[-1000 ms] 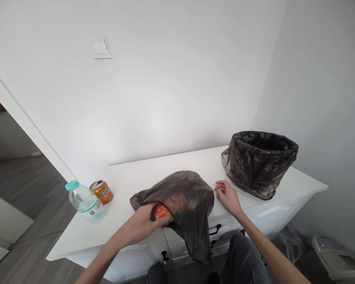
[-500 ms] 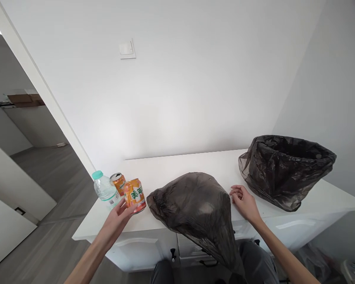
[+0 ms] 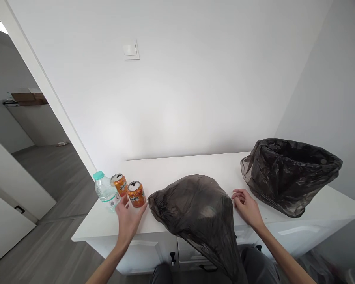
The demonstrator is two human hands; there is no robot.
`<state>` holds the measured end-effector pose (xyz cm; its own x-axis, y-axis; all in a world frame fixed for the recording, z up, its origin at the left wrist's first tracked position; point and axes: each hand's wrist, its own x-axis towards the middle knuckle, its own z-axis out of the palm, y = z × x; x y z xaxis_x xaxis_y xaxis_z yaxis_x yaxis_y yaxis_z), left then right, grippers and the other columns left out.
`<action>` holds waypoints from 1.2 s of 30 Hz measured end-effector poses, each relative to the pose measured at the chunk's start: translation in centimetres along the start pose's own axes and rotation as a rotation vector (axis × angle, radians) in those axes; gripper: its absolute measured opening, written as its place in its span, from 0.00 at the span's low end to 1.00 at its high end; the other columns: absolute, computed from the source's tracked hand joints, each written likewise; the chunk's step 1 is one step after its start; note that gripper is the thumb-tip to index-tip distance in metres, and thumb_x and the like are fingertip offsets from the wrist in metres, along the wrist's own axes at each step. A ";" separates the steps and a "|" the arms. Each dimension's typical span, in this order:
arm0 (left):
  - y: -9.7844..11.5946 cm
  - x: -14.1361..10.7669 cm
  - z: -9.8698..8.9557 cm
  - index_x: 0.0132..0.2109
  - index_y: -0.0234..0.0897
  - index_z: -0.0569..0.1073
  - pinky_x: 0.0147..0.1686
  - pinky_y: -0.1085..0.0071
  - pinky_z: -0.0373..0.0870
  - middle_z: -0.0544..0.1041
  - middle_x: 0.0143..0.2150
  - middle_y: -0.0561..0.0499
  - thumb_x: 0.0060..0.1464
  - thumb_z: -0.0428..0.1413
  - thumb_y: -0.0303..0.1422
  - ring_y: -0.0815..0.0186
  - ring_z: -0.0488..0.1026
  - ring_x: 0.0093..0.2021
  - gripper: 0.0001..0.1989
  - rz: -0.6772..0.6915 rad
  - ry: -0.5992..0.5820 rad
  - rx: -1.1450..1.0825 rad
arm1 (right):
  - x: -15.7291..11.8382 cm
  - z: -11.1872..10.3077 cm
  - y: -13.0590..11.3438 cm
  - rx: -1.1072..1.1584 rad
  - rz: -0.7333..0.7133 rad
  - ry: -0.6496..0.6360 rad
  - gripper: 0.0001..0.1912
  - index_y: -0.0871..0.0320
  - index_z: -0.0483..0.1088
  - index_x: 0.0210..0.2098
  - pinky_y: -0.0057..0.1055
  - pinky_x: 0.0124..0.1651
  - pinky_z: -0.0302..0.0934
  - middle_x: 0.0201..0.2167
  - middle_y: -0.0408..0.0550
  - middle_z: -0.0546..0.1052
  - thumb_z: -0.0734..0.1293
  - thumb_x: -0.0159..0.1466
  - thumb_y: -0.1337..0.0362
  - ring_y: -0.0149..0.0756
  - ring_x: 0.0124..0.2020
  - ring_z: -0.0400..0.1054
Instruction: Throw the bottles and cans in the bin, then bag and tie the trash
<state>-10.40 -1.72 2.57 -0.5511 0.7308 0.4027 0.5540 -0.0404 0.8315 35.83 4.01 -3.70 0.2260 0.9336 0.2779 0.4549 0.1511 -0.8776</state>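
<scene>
Head view, my remote feed.
Left hand (image 3: pixel 127 217): spread open about the near can (image 3: pixel 137 195), upright between thumb and fingers; contact, I cannot tell.
Beyond its fingertips: rear can (image 3: pixel 120 185), bottle (image 3: pixel 106 191).
Right hand (image 3: pixel 248 209): loosely curled at the bag (image 3: pixel 195 209), which lies between both hands; any pinch, I cannot tell.
Risks, my judgement: careless left fingers could topple that cluster; the bag's overhanging tail, if snagged, could drag it off.
</scene>
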 end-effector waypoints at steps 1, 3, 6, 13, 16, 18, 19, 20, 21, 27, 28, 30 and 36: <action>0.0 -1.1 -0.3 0.61 0.35 0.63 0.59 0.44 0.71 0.67 0.60 0.36 0.44 0.68 0.51 0.45 0.71 0.60 0.43 -0.011 0.032 -0.004 | 0.0 0.1 0.1 0.001 -0.002 0.001 0.13 0.54 0.66 0.45 0.35 0.37 0.66 0.35 0.45 0.80 0.61 0.62 0.60 0.35 0.26 0.73; 0.1 -2.9 -0.9 0.60 0.37 0.64 0.59 0.45 0.71 0.67 0.61 0.37 0.51 0.63 0.51 0.47 0.70 0.60 0.36 -0.018 -0.044 -0.030 | 0.1 0.1 0.3 -0.001 -0.004 -0.001 0.13 0.54 0.67 0.45 0.35 0.37 0.66 0.35 0.44 0.80 0.61 0.61 0.60 0.35 0.26 0.73; 0.3 -3.6 -1.1 0.57 0.41 0.69 0.58 0.49 0.72 0.72 0.60 0.41 0.58 0.58 0.50 0.50 0.73 0.59 0.26 -0.024 -0.360 -0.079 | 0.0 0.2 0.4 -0.003 -0.007 0.001 0.13 0.54 0.67 0.45 0.35 0.37 0.66 0.35 0.45 0.80 0.61 0.61 0.59 0.36 0.27 0.73; 0.7 0.8 1.5 0.51 0.37 0.73 0.54 0.52 0.73 0.77 0.55 0.39 0.52 0.59 0.48 0.51 0.76 0.55 0.25 0.008 -0.335 -0.046 | 0.0 0.2 0.7 0.000 -0.024 0.001 0.14 0.55 0.67 0.45 0.36 0.37 0.67 0.34 0.47 0.80 0.61 0.61 0.59 0.37 0.27 0.73; 0.5 1.7 1.8 0.50 0.36 0.73 0.49 0.55 0.76 0.77 0.53 0.39 0.52 0.58 0.47 0.52 0.78 0.51 0.24 0.007 -0.313 -0.047 | 0.1 0.1 0.7 -0.003 -0.019 0.004 0.14 0.55 0.67 0.45 0.36 0.38 0.67 0.35 0.47 0.80 0.61 0.62 0.59 0.37 0.27 0.73; 0.7 1.3 1.2 0.49 0.37 0.72 0.46 0.56 0.76 0.77 0.52 0.39 0.53 0.57 0.47 0.54 0.78 0.48 0.22 0.008 -0.283 -0.049 | 0.1 0.1 0.6 0.000 -0.015 0.005 0.14 0.55 0.67 0.45 0.36 0.38 0.67 0.35 0.47 0.80 0.61 0.62 0.59 0.37 0.27 0.73; 0.9 0.7 0.6 0.48 0.37 0.71 0.45 0.58 0.76 0.78 0.50 0.41 0.55 0.56 0.47 0.56 0.78 0.45 0.20 0.023 -0.262 -0.037 | 0.1 0.1 0.5 0.003 -0.014 0.004 0.13 0.55 0.67 0.45 0.36 0.38 0.67 0.35 0.46 0.80 0.61 0.62 0.59 0.37 0.27 0.73; 1.3 0.0 0.0 0.48 0.38 0.71 0.44 0.59 0.75 0.78 0.46 0.43 0.57 0.56 0.46 0.58 0.77 0.42 0.18 0.056 -0.253 -0.019 | 0.1 0.0 0.4 0.005 -0.012 0.002 0.13 0.55 0.67 0.45 0.36 0.38 0.67 0.35 0.46 0.80 0.61 0.62 0.60 0.37 0.27 0.73; 1.9 -0.8 -0.7 0.46 0.39 0.71 0.42 0.61 0.75 0.78 0.42 0.46 0.59 0.55 0.45 0.59 0.76 0.39 0.16 0.112 -0.277 0.001 | 0.1 0.0 0.3 0.006 -0.011 0.000 0.13 0.55 0.67 0.45 0.36 0.38 0.67 0.35 0.46 0.80 0.61 0.62 0.60 0.37 0.27 0.73; 8.5 -6.2 -2.6 0.43 0.46 0.79 0.41 0.68 0.74 0.81 0.39 0.51 0.65 0.53 0.34 0.64 0.77 0.39 0.08 0.576 -1.113 0.039 | 0.2 0.0 -0.1 0.014 -0.004 0.007 0.12 0.54 0.67 0.44 0.35 0.37 0.66 0.34 0.46 0.80 0.62 0.62 0.60 0.37 0.26 0.72; 9.7 -6.9 -2.1 0.47 0.48 0.79 0.48 0.67 0.74 0.82 0.45 0.51 0.66 0.53 0.33 0.63 0.78 0.45 0.10 0.628 -1.162 0.039 | 0.2 0.0 -0.1 0.012 -0.003 0.010 0.12 0.54 0.68 0.44 0.35 0.37 0.66 0.34 0.45 0.80 0.62 0.62 0.60 0.37 0.26 0.72; 11.7 -7.8 -0.6 0.54 0.50 0.77 0.59 0.63 0.69 0.79 0.55 0.50 0.68 0.51 0.31 0.60 0.75 0.56 0.14 0.697 -1.153 0.037 | 0.3 0.0 0.0 0.005 -0.008 0.022 0.12 0.54 0.68 0.44 0.36 0.38 0.67 0.34 0.45 0.80 0.62 0.62 0.60 0.37 0.28 0.73; 13.9 -8.6 5.0 0.52 0.42 0.72 0.55 0.60 0.71 0.76 0.50 0.45 0.72 0.43 0.33 0.59 0.73 0.51 0.13 0.653 -0.928 0.014 | 0.6 0.1 0.5 0.019 -0.041 0.038 0.11 0.54 0.68 0.43 0.36 0.43 0.67 0.35 0.47 0.79 0.62 0.64 0.58 0.40 0.36 0.75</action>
<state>5.16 -5.16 8.72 0.5181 0.7957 0.3137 0.5763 -0.5958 0.5594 36.14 4.69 -4.04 0.2403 0.9137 0.3277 0.4477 0.1952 -0.8726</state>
